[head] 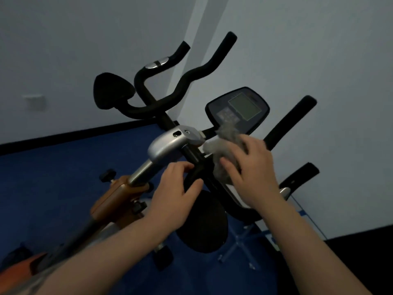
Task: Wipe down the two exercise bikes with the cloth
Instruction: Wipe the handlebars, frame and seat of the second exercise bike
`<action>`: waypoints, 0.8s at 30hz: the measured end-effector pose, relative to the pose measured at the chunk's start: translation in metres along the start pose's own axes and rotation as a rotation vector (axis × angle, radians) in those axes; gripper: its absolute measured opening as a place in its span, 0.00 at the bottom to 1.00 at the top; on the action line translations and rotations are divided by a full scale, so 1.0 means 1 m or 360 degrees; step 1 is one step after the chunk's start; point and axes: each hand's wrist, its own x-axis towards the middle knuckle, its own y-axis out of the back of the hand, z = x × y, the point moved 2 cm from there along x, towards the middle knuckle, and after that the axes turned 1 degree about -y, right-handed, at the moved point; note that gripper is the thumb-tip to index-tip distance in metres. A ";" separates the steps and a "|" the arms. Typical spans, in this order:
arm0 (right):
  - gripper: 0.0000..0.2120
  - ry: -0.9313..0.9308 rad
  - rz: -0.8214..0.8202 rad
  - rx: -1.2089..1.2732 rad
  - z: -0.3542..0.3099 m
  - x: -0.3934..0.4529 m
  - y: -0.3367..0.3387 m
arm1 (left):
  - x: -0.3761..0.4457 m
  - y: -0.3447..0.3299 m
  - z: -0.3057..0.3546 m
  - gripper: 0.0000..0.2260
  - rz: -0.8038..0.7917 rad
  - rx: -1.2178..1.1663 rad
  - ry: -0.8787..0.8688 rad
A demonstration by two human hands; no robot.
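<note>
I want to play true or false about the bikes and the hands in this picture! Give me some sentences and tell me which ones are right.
1. The right hand holds a grey cloth. True.
2. The cloth is being rubbed on the black seat. False: it is just below the console, far from that seat.
3. The left hand grips a black bar. True.
4. The console screen shows bright red numbers. False: the screen is blank and greyish green.
5. The floor is blue. True.
</note>
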 end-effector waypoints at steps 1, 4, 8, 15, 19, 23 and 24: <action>0.20 0.0095 -0.0083 -0.0050 -0.003 0.004 -0.011 | 0.000 0.000 -0.002 0.12 0.0007 -0.0026 0.0005; 0.18 0.0275 -0.0250 0.0107 -0.018 0.000 -0.042 | -0.004 0.001 -0.004 0.11 0.0000 -0.0064 0.0012; 0.18 0.0529 -0.0360 0.0059 0.005 0.015 -0.035 | -0.006 0.000 -0.003 0.16 0.0043 -0.0106 0.0045; 0.15 0.0530 -0.0323 0.0205 0.000 0.016 -0.045 | -0.006 0.001 -0.001 0.15 0.0074 -0.0092 0.0064; 0.18 0.0468 -0.0317 0.0185 0.023 0.034 -0.031 | -0.006 0.001 0.000 0.09 0.0067 -0.0033 0.0055; 0.21 0.0332 -0.0259 0.0284 0.001 0.017 -0.039 | -0.006 0.000 0.000 0.12 0.0103 -0.0046 0.0059; 0.21 0.0345 -0.0273 0.0234 0.001 0.015 -0.037 | -0.006 0.000 0.000 0.12 0.0102 -0.0038 0.0055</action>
